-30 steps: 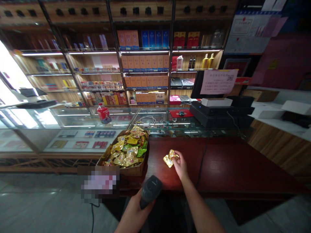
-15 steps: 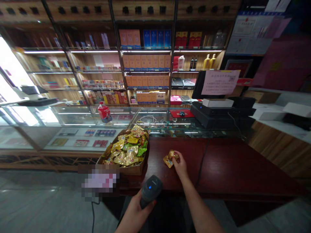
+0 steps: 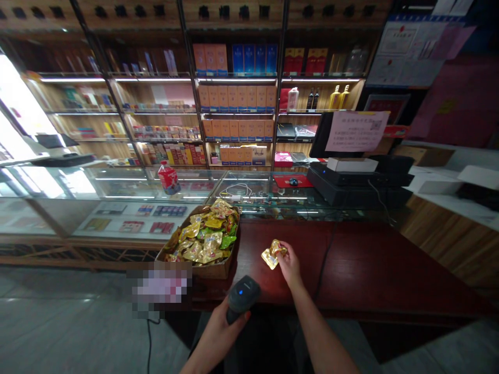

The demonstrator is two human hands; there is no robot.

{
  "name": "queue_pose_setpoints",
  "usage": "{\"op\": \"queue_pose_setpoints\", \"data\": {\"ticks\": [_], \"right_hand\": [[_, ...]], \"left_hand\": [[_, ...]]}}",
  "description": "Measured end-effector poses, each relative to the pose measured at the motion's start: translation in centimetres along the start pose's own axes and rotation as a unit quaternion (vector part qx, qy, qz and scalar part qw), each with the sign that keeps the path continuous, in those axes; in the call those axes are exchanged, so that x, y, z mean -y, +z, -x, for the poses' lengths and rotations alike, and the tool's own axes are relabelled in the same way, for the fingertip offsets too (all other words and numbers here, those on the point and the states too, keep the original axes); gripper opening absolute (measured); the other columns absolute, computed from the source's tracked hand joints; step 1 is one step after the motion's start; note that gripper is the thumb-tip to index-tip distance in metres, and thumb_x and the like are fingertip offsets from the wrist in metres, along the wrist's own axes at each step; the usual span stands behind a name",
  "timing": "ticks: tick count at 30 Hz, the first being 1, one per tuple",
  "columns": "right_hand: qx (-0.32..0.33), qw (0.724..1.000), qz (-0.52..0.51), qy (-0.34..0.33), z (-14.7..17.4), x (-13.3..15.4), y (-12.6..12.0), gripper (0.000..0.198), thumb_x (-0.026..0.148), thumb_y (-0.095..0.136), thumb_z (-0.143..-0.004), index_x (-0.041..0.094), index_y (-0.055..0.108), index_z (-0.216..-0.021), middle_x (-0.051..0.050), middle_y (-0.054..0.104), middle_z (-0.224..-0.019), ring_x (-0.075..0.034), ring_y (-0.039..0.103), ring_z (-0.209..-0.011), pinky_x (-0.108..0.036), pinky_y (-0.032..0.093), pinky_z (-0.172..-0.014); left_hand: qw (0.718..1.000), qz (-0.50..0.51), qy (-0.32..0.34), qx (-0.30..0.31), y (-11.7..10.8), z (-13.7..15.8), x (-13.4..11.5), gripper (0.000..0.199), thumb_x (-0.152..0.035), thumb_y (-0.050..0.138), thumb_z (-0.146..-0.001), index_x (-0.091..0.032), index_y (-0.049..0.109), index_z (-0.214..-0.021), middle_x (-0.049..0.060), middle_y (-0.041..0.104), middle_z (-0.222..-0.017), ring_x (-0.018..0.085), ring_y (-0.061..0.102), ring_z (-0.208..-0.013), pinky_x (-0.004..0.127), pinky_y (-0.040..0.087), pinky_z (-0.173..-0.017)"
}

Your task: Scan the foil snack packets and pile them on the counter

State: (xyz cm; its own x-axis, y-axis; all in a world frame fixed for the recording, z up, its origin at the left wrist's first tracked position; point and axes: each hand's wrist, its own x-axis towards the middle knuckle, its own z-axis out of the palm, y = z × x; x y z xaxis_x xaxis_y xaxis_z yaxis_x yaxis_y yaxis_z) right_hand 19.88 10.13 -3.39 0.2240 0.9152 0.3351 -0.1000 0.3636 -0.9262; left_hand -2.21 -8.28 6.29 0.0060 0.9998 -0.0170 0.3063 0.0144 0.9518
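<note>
A dark handheld barcode scanner (image 3: 245,291) with a small blue light is in my left hand (image 3: 221,328), its head pointing up and away over the table's near edge. My right hand (image 3: 290,266) pinches a shiny gold foil snack packet (image 3: 272,253) just over the dark red wooden table (image 3: 362,270). Left of that hand stands an open cardboard box (image 3: 218,271), heaped with gold, yellow and green snack packets (image 3: 206,241). Some of the held packet is hidden behind my fingers.
Behind the table runs a glass display counter (image 3: 195,182) carrying a red bottle (image 3: 168,177), a white cable (image 3: 237,191) and a mouse (image 3: 293,182) on a red mat. A monitor (image 3: 322,135) with a paper sheet stands at right. Stocked shelves (image 3: 237,111) line the wall.
The gold packet is turned slightly and catches the light more brightly in my right hand. The scanner has shifted a little upward, still in my left hand.
</note>
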Motion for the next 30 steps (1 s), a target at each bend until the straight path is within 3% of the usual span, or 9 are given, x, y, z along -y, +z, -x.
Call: {"op": "queue_pose_setpoints", "data": {"ticks": [3, 12, 20, 26, 30], "right_hand": [[0.004, 1.0, -0.001, 0.003, 0.0, -0.1, 0.0, 0.036, 0.038, 0.073, -0.089, 0.019, 0.064, -0.118, -0.007, 0.071, -0.118, -0.023, 0.07, -0.104, -0.046, 0.057, -0.094], [0.012, 1.0, -0.027, 0.002, -0.1, -0.4, 0.1, 0.037, 0.041, 0.072, -0.091, 0.018, 0.063, -0.119, -0.007, 0.071, -0.118, -0.023, 0.07, -0.103, -0.045, 0.058, -0.092], [0.022, 0.999, -0.028, 0.013, -0.1, -0.4, 0.2, 0.037, 0.041, 0.072, -0.09, 0.018, 0.063, -0.118, -0.006, 0.072, -0.115, -0.022, 0.071, -0.101, -0.045, 0.058, -0.09], [0.021, 0.999, -0.012, 0.02, -0.1, -0.4, 0.3, 0.036, 0.039, 0.073, -0.089, 0.018, 0.064, -0.116, -0.007, 0.072, -0.115, -0.022, 0.071, -0.101, -0.044, 0.058, -0.09], [0.022, 0.999, 0.0, 0.026, 0.0, -0.2, 0.3, 0.035, 0.04, 0.072, -0.088, 0.019, 0.065, -0.115, -0.007, 0.074, -0.114, -0.022, 0.072, -0.098, -0.042, 0.059, -0.087]], "left_hand": [[0.999, 0.003, 0.013, 0.03, 0.2, -0.6, 0.0, 0.033, -0.033, 0.067, -0.083, -0.013, 0.074, -0.108, 0.009, 0.077, -0.104, 0.027, 0.068, -0.101, 0.035, 0.052, -0.096], [0.999, -0.001, 0.022, 0.034, 1.1, -1.9, -0.3, 0.025, -0.028, 0.064, -0.084, -0.013, 0.074, -0.1, 0.007, 0.077, -0.099, 0.025, 0.067, -0.093, 0.032, 0.052, -0.087], [0.999, 0.028, 0.003, 0.036, 2.1, -2.5, 0.6, 0.03, -0.036, 0.07, -0.082, -0.012, 0.074, -0.099, 0.008, 0.075, -0.093, 0.025, 0.067, -0.09, 0.036, 0.053, -0.089], [0.999, 0.041, 0.011, 0.0, 2.5, -3.1, 1.0, 0.039, -0.042, 0.075, -0.077, -0.013, 0.074, -0.103, 0.008, 0.074, -0.09, 0.027, 0.068, -0.093, 0.037, 0.054, -0.086], [0.998, 0.059, 0.011, 0.014, 2.7, -3.8, 0.8, 0.035, -0.045, 0.077, -0.076, -0.014, 0.074, -0.093, 0.006, 0.073, -0.082, 0.026, 0.068, -0.089, 0.036, 0.055, -0.082]]}}
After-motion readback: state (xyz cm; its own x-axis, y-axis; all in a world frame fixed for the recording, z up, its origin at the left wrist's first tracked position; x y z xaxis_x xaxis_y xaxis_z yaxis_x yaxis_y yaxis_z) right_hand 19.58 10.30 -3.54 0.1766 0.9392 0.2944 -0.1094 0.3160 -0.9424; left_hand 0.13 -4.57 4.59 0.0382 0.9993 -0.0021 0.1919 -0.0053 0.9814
